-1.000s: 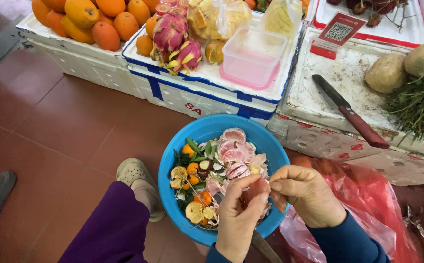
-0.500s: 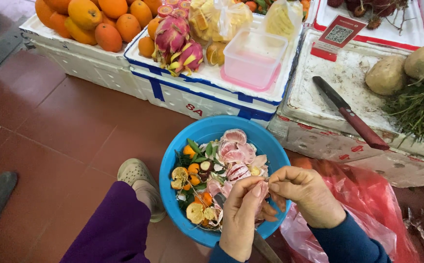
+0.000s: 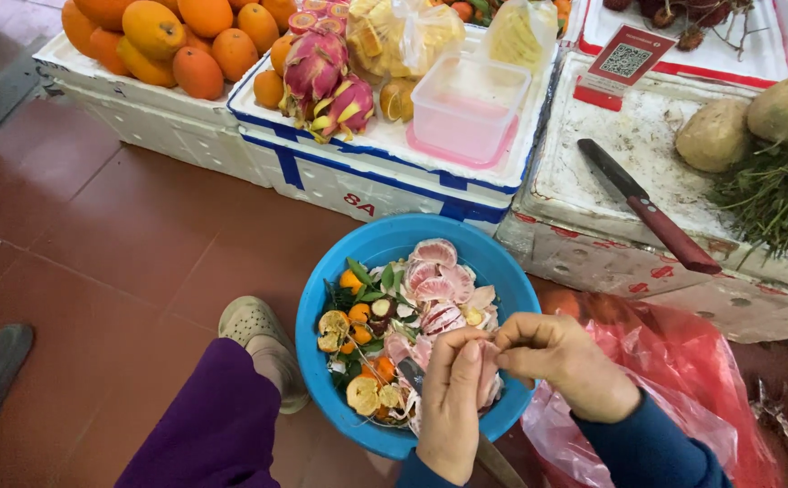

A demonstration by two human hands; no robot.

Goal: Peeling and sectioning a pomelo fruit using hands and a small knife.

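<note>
Both my hands are over the right side of a blue plastic bowl (image 3: 385, 239) full of fruit peels, pink citrus pieces and green leaves. My left hand (image 3: 452, 402) and my right hand (image 3: 561, 361) hold one pale pink fruit segment (image 3: 487, 380) between them. The right thumb and fingers pinch its top edge. A grey knife blade (image 3: 495, 461) pokes out below my left hand, and its tip shows by the fingers. The segment is mostly hidden by my fingers.
My purple-clad knee (image 3: 208, 425) and a beige shoe (image 3: 258, 330) are left of the bowl. A red plastic bag (image 3: 683, 380) lies at the right. Foam boxes behind carry oranges (image 3: 177, 36), dragon fruit (image 3: 321, 77), a pink tub (image 3: 466, 108), a red-handled knife (image 3: 651, 212), tubers and greens.
My hands stay over the bowl. The fingers have shifted slightly on the pink segment. Nothing else has moved.
</note>
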